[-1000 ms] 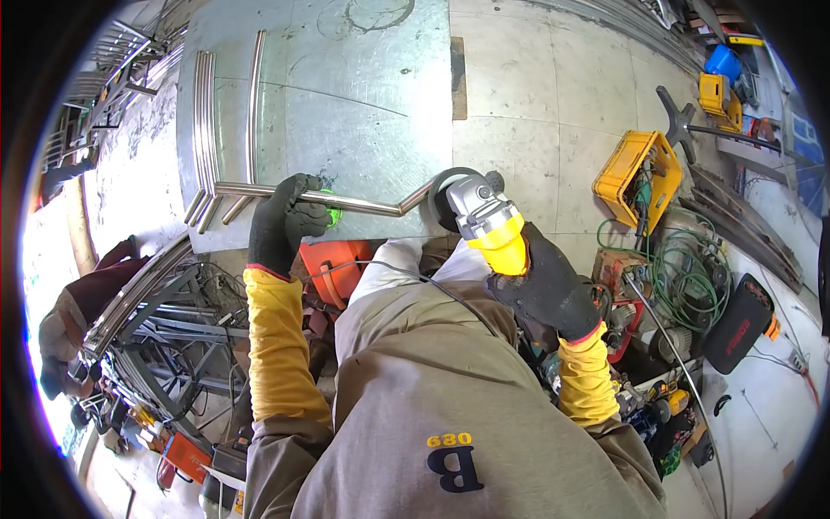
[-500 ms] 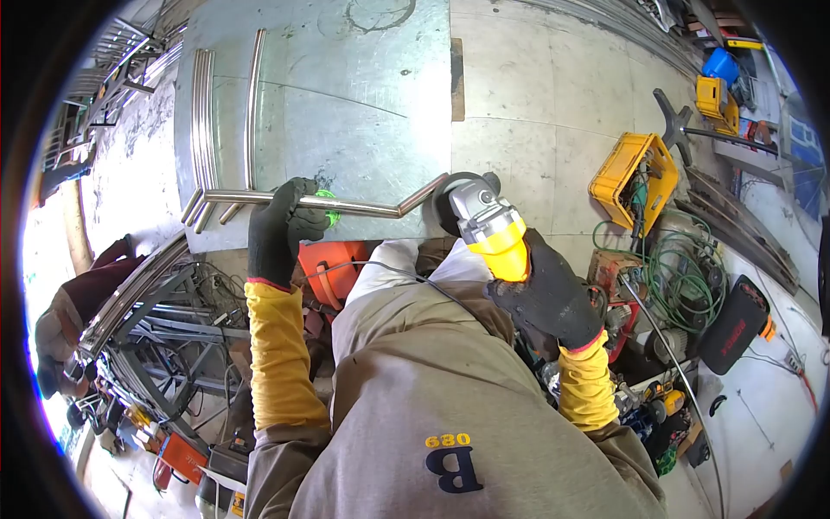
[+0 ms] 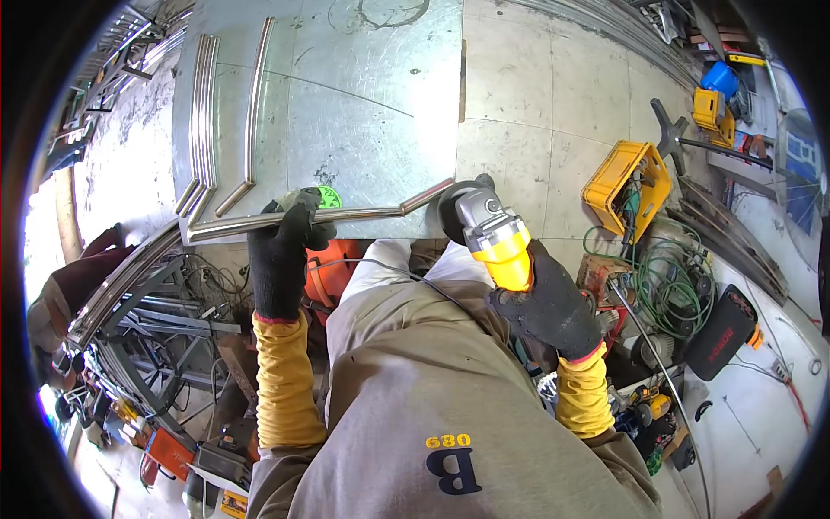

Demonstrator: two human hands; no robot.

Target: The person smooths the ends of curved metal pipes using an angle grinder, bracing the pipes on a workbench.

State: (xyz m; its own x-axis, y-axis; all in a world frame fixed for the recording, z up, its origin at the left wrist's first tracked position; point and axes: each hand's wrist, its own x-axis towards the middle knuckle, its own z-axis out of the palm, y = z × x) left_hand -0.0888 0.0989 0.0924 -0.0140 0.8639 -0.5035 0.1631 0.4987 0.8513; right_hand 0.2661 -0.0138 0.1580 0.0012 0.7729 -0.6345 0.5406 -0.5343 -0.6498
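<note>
My left hand, in a black glove, is closed around a shiny bent metal tube near the front edge of the metal-topped table. The tube runs left to right, with its short right section angled up. At that end sits the disc of a yellow and grey angle grinder. My right hand, gloved too, grips the grinder's body. Just behind my left hand lies a bright green round object. Several similar bent tubes rest side by side at the left, and a single one lies apart.
To the right, a yellow crate holds tools and cable, with a coiled green hose below it. A steel frame stands left of me, beside another person. An orange container is under the table edge.
My left hand and the tube's left end have come lower, toward me, so the tube slopes more. Its right end stays at the grinder disc. The view has shifted slightly.
</note>
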